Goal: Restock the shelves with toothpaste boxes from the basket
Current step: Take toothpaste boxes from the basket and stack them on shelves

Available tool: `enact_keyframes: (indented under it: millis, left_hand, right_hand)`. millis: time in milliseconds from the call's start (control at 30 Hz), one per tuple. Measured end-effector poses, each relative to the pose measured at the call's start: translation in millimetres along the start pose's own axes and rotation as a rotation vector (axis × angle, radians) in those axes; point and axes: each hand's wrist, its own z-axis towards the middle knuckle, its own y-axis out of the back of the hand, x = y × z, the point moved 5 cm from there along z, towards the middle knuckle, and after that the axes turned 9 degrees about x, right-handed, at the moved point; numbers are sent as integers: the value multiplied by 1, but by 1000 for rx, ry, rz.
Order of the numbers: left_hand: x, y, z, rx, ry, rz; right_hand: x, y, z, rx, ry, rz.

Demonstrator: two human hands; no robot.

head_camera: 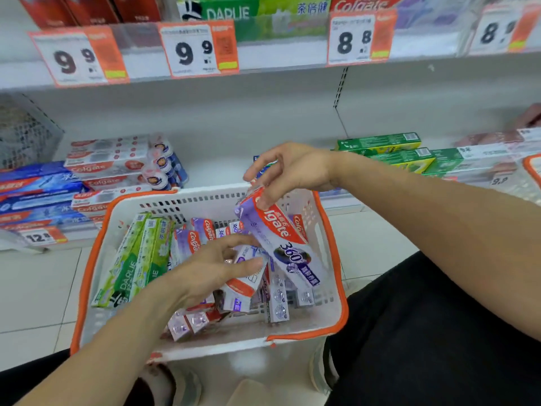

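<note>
A: What was the right hand (288,171) doing?
B: It pinched the upper end of a purple Colgate 360 box (281,238), which slanted down from the grip into the basket (333,332).
A: And the left hand (218,269)?
B: Below and left of that grip, its fingers were spread over the loose purple boxes (234,291) in the basket; I couldn't tell if it gripped one.
A: Anything else in there?
B: Green Darlie boxes (133,265) lay along the basket's left side, farther from the grip.
A: Beyond the grip?
B: The lower shelf (222,168), with red Colgate boxes (108,168) off to the left and green boxes (392,150) to the right
</note>
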Motion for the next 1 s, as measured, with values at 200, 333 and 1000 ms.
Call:
enact_keyframes:
  millis: [200, 333, 1000]
  left_hand:
    - [-27, 5, -9, -104, -49, -54]
    - [-35, 13, -19, -125, -43, -242]
    - [-106, 145, -121, -149, -206, -139]
  right_hand:
    - [19, -19, 8, -108, 152, 136]
    - [32, -22, 10, -176, 238, 146]
    - [104, -26, 1, -208, 455, 87]
